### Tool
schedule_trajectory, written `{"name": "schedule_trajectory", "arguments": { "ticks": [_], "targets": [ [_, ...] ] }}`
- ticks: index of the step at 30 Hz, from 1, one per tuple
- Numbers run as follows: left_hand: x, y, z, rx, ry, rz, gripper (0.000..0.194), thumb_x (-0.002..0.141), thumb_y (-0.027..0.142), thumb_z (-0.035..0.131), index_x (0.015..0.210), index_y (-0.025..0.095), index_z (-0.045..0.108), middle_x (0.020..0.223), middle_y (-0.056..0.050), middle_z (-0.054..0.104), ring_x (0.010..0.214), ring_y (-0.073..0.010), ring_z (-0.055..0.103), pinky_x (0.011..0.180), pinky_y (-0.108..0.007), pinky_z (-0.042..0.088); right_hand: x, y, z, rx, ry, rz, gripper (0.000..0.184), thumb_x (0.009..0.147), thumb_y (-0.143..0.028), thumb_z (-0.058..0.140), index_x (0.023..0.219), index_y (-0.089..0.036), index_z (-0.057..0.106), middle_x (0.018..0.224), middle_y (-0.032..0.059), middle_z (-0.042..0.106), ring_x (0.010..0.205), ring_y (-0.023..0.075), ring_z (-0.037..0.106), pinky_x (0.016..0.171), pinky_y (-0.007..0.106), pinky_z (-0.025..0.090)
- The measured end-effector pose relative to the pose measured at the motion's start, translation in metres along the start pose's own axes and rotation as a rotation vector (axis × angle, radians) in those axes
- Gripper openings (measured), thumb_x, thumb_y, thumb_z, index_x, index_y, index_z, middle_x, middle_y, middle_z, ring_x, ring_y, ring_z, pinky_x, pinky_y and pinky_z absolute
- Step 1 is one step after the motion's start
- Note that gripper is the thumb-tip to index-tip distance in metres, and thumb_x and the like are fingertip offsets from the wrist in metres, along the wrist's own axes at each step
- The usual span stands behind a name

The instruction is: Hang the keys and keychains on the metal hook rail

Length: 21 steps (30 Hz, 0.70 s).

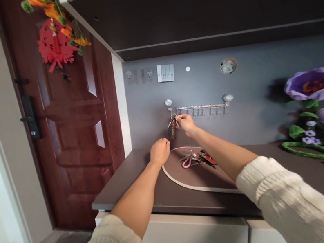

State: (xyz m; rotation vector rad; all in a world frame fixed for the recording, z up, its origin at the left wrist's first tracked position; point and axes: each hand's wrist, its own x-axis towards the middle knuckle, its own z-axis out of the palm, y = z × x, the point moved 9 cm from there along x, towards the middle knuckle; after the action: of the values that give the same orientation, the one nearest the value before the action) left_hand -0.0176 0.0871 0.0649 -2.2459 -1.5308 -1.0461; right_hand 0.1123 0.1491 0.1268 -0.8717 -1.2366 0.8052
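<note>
My right hand (186, 124) pinches a bunch of keys (169, 124) by its ring, with a brown key fob (173, 131) hanging down. The ring is up at the left end of a clear hook rail (198, 107) on the wall; whether it is on a hook I cannot tell. Just left of and below the fob, my left hand (160, 151) is closed, its fingers curled and mostly hidden from me. Below both hands, more keys (195, 157) with a pink loop (187, 163) and a red tag (209, 158) lie on a brown mat (187, 179) with a pale rim.
The mat lies on a dark countertop (150, 200) under an overhanging cabinet (193, 8). Purple fuzzy flowers (314, 85) stand at right. A light switch (165, 73) and small clear hooks (149, 73) are on the wall. At left is a red-brown door (75, 144).
</note>
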Motion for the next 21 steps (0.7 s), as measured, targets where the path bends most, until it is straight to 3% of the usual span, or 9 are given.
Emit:
{"name": "schedule_trajectory", "arguments": {
  "ticks": [12, 21],
  "targets": [
    [0.002, 0.002, 0.001, -0.007, 0.027, 0.027, 0.026, 0.089, 0.025, 0.033, 0.082, 0.018, 0.057, 0.086, -0.007, 0.062, 0.083, -0.0176, 0.057, 0.073, -0.028, 0.042, 0.022, 0.024, 0.002, 0.032, 0.249, 0.026, 0.010, 0.076, -0.014, 0.048, 0.067, -0.017, 0.050, 0.055, -0.0008, 0.054, 0.054, 0.0100, 0.056, 0.055, 0.025, 0.053],
    [0.001, 0.003, 0.001, -0.007, 0.028, 0.043, 0.026, 0.089, 0.025, 0.032, 0.083, 0.018, 0.057, 0.089, -0.007, 0.063, 0.084, -0.0175, 0.057, 0.073, -0.028, 0.042, 0.022, 0.038, -0.003, -0.024, 0.207, 0.058, 0.012, 0.075, -0.013, 0.047, 0.065, -0.018, 0.048, 0.053, -0.0028, 0.051, 0.051, 0.0076, 0.053, 0.054, 0.023, 0.052]
  ]
}}
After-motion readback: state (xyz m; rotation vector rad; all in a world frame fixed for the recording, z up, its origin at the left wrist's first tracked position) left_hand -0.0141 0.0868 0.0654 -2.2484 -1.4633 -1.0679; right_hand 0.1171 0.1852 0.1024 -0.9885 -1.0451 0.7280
